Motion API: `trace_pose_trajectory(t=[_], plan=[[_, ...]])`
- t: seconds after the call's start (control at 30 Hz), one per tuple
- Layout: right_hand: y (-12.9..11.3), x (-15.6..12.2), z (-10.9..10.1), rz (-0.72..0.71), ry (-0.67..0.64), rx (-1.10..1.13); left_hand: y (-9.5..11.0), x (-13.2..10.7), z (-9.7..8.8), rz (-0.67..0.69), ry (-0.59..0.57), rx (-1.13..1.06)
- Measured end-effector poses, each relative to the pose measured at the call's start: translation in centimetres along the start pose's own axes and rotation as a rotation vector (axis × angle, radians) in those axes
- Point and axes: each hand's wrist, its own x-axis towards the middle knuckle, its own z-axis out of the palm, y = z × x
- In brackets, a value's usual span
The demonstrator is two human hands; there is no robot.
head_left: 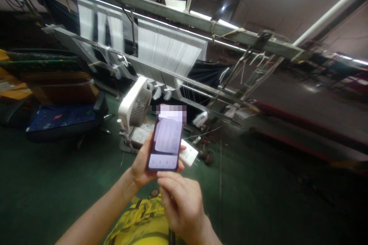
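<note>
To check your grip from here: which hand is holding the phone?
The left hand holds the phone from behind; the right hand is curled just below it, not gripping it.

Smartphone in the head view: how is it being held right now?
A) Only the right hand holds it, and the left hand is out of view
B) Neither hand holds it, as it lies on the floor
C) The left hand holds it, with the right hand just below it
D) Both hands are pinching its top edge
C. The left hand cradles the smartphone from behind, while the right hand sits just below its lower edge.
</note>
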Motion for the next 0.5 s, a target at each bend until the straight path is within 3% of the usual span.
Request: trace_pose_trajectory(t=[0.5], plan=[[0.08, -0.34, -0.27, 0.002, 0.020, -0.014, -0.24, 0.11, 0.05, 0.035, -0.012, -0.051]])
